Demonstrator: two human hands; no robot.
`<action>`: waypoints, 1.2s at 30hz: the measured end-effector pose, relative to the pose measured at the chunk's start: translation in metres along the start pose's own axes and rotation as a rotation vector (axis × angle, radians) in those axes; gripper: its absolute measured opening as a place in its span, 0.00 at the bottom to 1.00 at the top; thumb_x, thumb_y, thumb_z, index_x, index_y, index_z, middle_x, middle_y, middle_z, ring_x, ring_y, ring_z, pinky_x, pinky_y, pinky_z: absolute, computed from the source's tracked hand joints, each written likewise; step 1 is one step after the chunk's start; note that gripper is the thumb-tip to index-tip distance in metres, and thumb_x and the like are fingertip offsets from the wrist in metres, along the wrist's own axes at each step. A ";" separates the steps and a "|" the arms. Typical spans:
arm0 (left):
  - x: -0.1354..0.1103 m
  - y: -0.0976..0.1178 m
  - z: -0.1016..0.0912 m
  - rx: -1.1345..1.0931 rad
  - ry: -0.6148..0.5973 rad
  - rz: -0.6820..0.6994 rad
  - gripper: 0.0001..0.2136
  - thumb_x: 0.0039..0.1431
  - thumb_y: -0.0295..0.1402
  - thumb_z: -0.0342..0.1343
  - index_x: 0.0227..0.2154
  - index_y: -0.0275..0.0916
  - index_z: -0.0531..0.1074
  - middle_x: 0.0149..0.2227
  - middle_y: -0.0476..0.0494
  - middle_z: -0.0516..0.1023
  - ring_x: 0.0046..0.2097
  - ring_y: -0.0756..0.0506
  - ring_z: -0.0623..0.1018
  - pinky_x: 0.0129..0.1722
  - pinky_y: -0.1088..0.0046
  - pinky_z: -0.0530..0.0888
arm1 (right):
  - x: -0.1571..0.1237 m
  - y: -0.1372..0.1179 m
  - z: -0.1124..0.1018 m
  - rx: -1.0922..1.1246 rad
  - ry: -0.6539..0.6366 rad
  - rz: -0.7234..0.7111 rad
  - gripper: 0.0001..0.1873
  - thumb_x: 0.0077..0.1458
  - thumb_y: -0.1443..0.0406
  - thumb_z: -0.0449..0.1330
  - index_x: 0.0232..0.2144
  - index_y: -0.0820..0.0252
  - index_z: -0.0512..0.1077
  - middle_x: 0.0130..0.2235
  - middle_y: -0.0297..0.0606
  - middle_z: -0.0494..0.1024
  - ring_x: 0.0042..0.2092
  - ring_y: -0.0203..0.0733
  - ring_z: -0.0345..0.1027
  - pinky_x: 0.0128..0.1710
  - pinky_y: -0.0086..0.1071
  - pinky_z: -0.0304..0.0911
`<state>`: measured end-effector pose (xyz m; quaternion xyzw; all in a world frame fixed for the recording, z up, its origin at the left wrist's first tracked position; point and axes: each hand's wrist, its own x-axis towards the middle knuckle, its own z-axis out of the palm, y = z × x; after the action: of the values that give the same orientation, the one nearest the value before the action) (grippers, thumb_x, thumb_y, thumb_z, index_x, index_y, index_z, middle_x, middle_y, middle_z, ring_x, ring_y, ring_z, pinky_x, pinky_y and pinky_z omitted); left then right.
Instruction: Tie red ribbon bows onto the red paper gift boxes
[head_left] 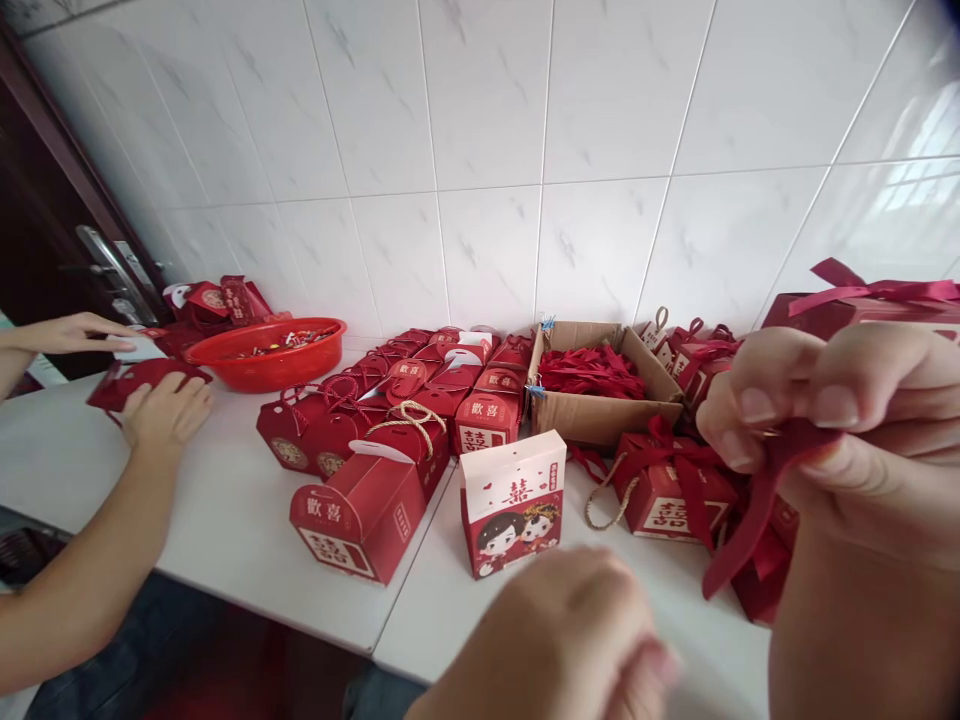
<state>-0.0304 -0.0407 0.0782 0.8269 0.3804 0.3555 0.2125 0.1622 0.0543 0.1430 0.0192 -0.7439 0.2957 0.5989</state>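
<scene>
Close to the camera at the right, my right hand [870, 440] pinches a dark red ribbon [757, 520] between thumb and curled fingers, its loose end hanging down to the left. My left hand [577, 630] is low in the middle, blurred and curled closed with its back towards me; whatever its fingers hold is hidden. Just beyond it stands a red and cream gift box [514, 505] with two cartoon figures. A red box tied with ribbon [675, 490] lies behind the hanging ribbon end. My right hand partly covers more red boxes.
An open cardboard box [600, 415] holds red ribbons near the wall. Several red gift boxes [360, 515] crowd the white table [247, 530]. At the left, a co-worker's hands [161, 410] handle a red box beside a red basin [266, 365] of small wrapped pieces.
</scene>
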 end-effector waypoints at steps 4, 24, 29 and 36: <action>0.007 -0.023 -0.014 0.179 0.546 -0.087 0.08 0.61 0.28 0.50 0.42 0.45 0.64 0.48 0.41 0.70 0.52 0.42 0.71 0.51 0.65 0.70 | 0.001 0.001 0.001 0.061 -0.030 0.044 0.09 0.53 0.73 0.64 0.35 0.55 0.75 0.31 0.39 0.75 0.27 0.38 0.67 0.17 0.35 0.63; 0.041 -0.080 -0.006 -0.578 0.950 -0.285 0.35 0.49 0.34 0.66 0.60 0.46 0.57 0.39 0.43 0.81 0.40 0.43 0.81 0.42 0.68 0.76 | 0.008 0.013 0.014 -0.102 -0.138 0.342 0.06 0.52 0.70 0.65 0.33 0.55 0.76 0.31 0.37 0.76 0.34 0.40 0.71 0.29 0.33 0.70; 0.035 -0.080 -0.007 -0.356 0.922 -0.338 0.12 0.52 0.39 0.63 0.35 0.39 0.73 0.33 0.42 0.79 0.35 0.44 0.79 0.35 0.70 0.76 | 0.010 0.020 0.022 -0.083 -0.268 0.490 0.01 0.55 0.68 0.63 0.33 0.59 0.74 0.33 0.38 0.76 0.35 0.38 0.72 0.35 0.31 0.71; 0.035 -0.088 -0.007 -0.326 0.916 -0.304 0.10 0.55 0.39 0.61 0.34 0.38 0.72 0.43 0.39 0.77 0.42 0.42 0.78 0.38 0.70 0.75 | 0.011 0.030 0.029 -0.230 -0.348 0.519 0.02 0.56 0.70 0.60 0.32 0.61 0.73 0.35 0.38 0.77 0.36 0.38 0.71 0.35 0.31 0.69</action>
<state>-0.0618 0.0413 0.0433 0.4777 0.4902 0.7013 0.1993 0.1222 0.0687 0.1374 -0.1885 -0.8438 0.3447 0.3656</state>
